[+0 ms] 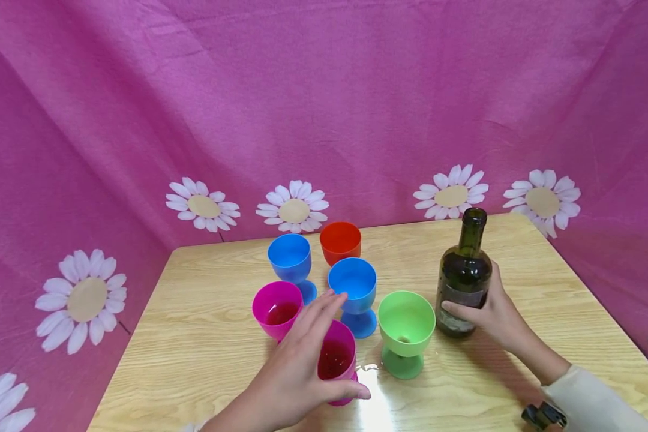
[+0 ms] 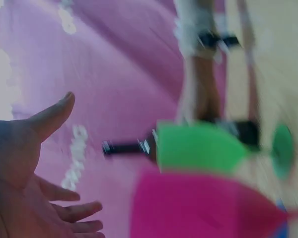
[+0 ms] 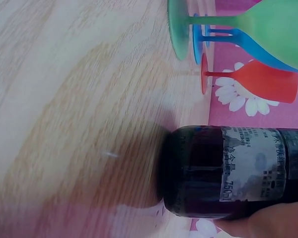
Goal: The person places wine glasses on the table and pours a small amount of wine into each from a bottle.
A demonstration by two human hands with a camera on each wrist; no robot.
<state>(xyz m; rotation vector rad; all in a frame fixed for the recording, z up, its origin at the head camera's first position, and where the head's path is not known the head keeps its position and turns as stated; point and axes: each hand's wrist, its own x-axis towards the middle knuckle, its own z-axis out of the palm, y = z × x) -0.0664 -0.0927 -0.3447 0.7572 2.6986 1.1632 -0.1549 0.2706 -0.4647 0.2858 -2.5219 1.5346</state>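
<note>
My right hand (image 1: 494, 315) grips a dark green wine bottle (image 1: 464, 270) round its labelled body; the bottle stands upright at the right of the goblets, its base close to the table. My left hand (image 1: 297, 366), fingers straight and thumb spread, hovers over the nearer magenta goblet (image 1: 337, 354), which has red liquid in it. In the left wrist view that palm shows nothing in it. A second magenta goblet (image 1: 277, 309) behind the hand also contains red liquid. Between the left hand and the bottle stands a light green goblet (image 1: 406, 324) with a small spot at its bottom.
Two blue goblets, a front one (image 1: 352, 282) and a back one (image 1: 290, 258), stand behind the magenta ones. An orange-red goblet (image 1: 341, 242) is farthest back. The wooden table (image 1: 194, 336) meets a pink flowered cloth (image 1: 324, 120). A black device (image 1: 542, 415) sits by the right sleeve.
</note>
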